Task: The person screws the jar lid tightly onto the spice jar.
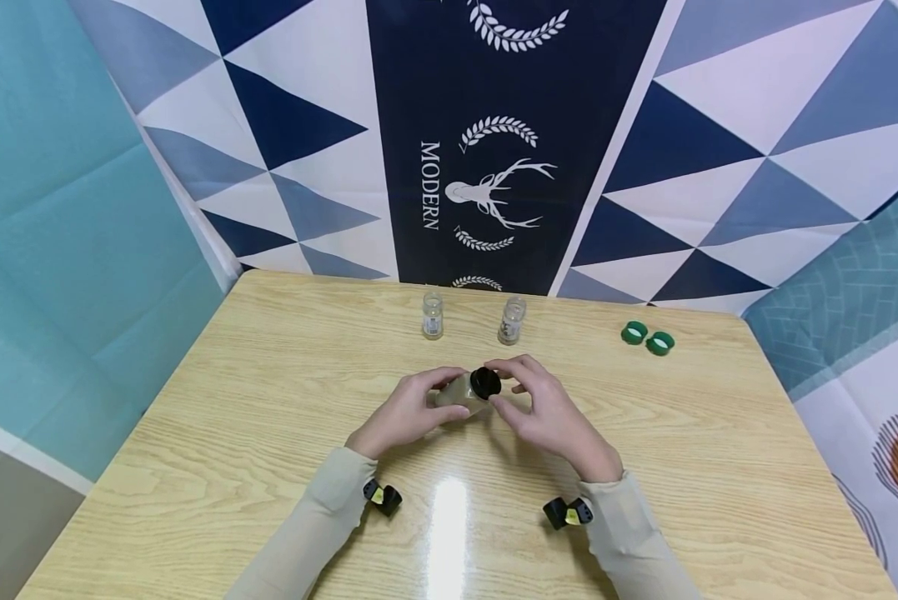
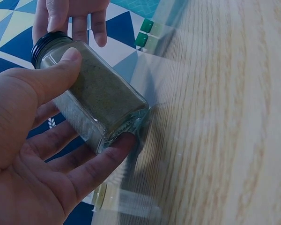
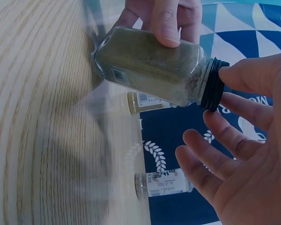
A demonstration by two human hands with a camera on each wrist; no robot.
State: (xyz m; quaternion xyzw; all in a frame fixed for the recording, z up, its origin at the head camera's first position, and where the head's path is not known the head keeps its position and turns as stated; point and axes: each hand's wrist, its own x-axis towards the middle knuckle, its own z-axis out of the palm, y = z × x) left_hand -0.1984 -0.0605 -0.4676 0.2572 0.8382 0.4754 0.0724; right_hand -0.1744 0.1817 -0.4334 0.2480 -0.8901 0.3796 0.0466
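A square glass spice jar (image 1: 458, 395) filled with greenish-brown powder is tilted above the middle of the table, its black lid (image 3: 214, 85) pointing right. Around the jar's body the left hand (image 1: 417, 407) keeps its grip, thumb on one face and fingers beneath in the left wrist view. At the lid, the right hand (image 1: 544, 410) pinches the rim between thumb and index finger, while its other fingers spread apart from the jar. A small barcode label shows on the glass in the right wrist view.
Two small labelled glass jars without lids, a left one (image 1: 433, 317) and a right one (image 1: 512, 322), stand near the back of the wooden table (image 1: 268, 400). Two green caps (image 1: 634, 332) lie at the back right. A patterned cloth (image 1: 306, 125) hangs behind.
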